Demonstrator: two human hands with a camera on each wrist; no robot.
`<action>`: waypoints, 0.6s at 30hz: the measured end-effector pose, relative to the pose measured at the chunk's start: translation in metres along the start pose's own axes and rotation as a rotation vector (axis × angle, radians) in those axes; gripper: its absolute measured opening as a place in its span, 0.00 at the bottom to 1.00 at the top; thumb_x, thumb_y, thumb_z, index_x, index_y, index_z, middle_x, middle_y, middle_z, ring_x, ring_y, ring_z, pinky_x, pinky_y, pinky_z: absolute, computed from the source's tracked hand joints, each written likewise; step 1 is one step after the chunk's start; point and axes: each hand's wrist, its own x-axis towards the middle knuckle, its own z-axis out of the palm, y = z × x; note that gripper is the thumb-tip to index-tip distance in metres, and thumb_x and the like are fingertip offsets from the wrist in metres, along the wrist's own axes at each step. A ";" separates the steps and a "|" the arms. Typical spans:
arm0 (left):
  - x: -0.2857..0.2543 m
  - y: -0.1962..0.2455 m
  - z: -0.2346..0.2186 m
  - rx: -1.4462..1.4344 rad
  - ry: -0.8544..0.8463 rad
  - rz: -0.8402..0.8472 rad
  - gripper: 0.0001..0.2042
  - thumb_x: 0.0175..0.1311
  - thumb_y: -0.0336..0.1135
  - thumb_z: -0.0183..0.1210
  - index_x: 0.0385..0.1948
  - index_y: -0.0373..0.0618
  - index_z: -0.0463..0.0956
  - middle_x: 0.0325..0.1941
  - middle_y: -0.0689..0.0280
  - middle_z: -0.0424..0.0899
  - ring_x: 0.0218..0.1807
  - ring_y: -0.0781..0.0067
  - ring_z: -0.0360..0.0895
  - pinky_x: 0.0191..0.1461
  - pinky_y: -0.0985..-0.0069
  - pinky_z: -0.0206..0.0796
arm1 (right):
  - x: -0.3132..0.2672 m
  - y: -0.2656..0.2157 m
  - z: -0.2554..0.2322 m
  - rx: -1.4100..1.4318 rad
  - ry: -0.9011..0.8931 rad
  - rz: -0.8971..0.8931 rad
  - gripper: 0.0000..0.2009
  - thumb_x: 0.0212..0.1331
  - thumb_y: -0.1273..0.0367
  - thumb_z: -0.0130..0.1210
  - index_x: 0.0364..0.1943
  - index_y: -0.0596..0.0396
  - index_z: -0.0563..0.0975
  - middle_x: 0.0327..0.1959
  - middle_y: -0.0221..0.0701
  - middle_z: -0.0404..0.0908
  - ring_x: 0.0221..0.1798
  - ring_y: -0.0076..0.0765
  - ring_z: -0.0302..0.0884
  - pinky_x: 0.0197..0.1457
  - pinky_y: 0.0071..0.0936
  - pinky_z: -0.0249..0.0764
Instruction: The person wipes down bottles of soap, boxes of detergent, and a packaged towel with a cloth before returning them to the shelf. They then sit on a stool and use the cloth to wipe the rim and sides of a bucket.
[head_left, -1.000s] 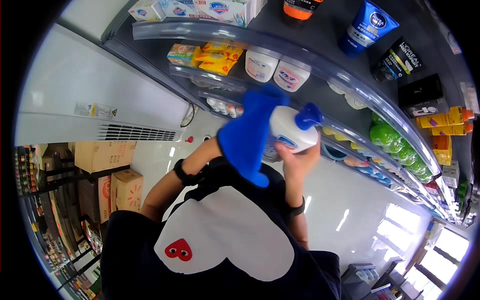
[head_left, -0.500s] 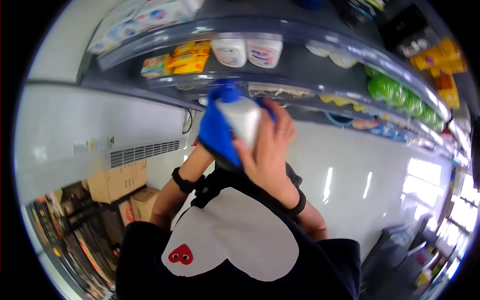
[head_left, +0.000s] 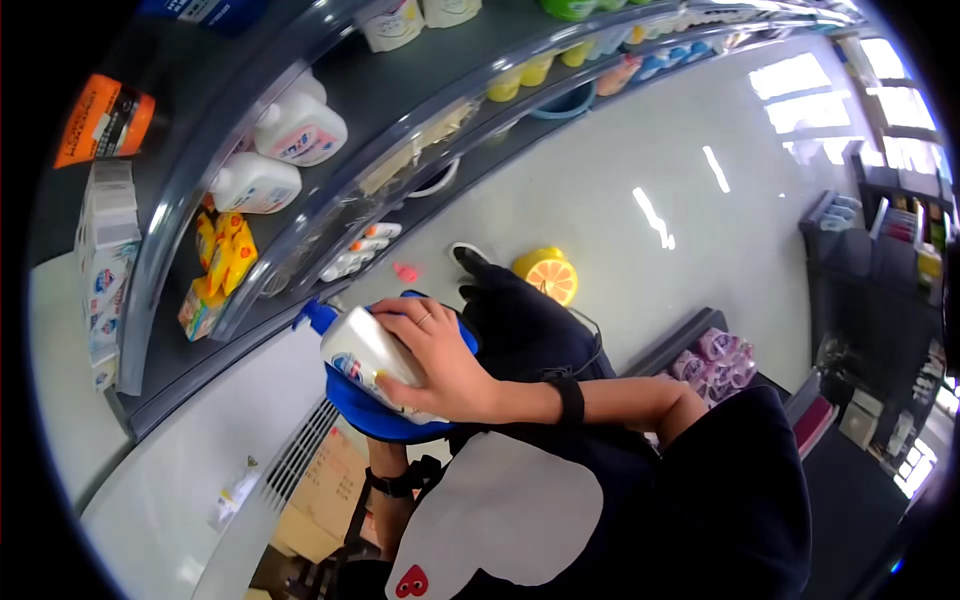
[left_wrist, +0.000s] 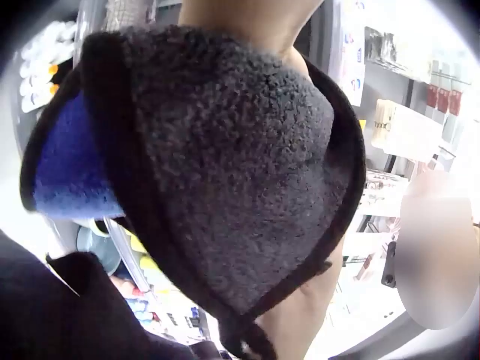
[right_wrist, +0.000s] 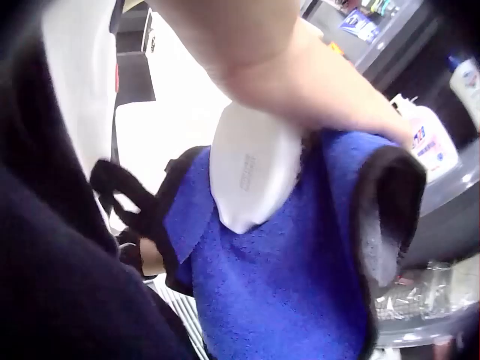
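In the head view, a white pump bottle (head_left: 365, 345) with a blue pump head lies tilted on a blue cloth (head_left: 365, 412). My right hand (head_left: 445, 365) grips it from above, thumb on the label side and fingers over the far side. The bottle's white base (right_wrist: 251, 165) shows in the right wrist view against the blue cloth (right_wrist: 262, 285), below my right hand (right_wrist: 322, 82). My left hand is beneath the cloth, its fingers hidden; only the wrist is bare. The left wrist view shows the cloth's grey, dark-edged side (left_wrist: 232, 165).
Curved shelves (head_left: 400, 130) run along the upper left, holding white bottles (head_left: 300, 130) and yellow packets (head_left: 232, 255). A yellow stool with a citrus-slice pattern (head_left: 550, 277) stands on the floor beyond my hands. Cardboard boxes (head_left: 320, 490) are at the lower left.
The head view has turned. My right hand has moved from the bottle's lower end onto its side, and the bottle now lies tilted over the cloth, pump toward the left.
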 end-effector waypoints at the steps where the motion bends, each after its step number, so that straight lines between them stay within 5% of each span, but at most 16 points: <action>1: -0.003 -0.008 0.012 -0.011 0.003 -0.031 0.32 0.80 0.57 0.37 0.77 0.49 0.48 0.78 0.61 0.55 0.77 0.60 0.55 0.81 0.60 0.45 | -0.005 0.002 -0.001 -0.044 0.045 0.016 0.31 0.49 0.60 0.65 0.59 0.56 0.72 0.62 0.39 0.71 0.64 0.52 0.64 0.69 0.47 0.56; 11: -0.015 -0.045 0.013 0.114 -0.231 -0.147 0.29 0.76 0.51 0.44 0.74 0.47 0.54 0.74 0.62 0.61 0.73 0.63 0.61 0.76 0.62 0.52 | -0.036 -0.013 -0.041 -0.503 -0.070 -0.119 0.40 0.52 0.53 0.63 0.65 0.66 0.64 0.62 0.46 0.69 0.65 0.54 0.64 0.70 0.53 0.55; 18: -0.017 -0.024 0.018 0.211 -0.261 -0.026 0.28 0.74 0.46 0.49 0.71 0.46 0.58 0.71 0.62 0.65 0.70 0.64 0.64 0.73 0.64 0.56 | -0.022 -0.016 -0.064 -0.620 -0.120 -0.262 0.39 0.63 0.37 0.45 0.73 0.46 0.66 0.69 0.40 0.67 0.71 0.54 0.60 0.72 0.61 0.48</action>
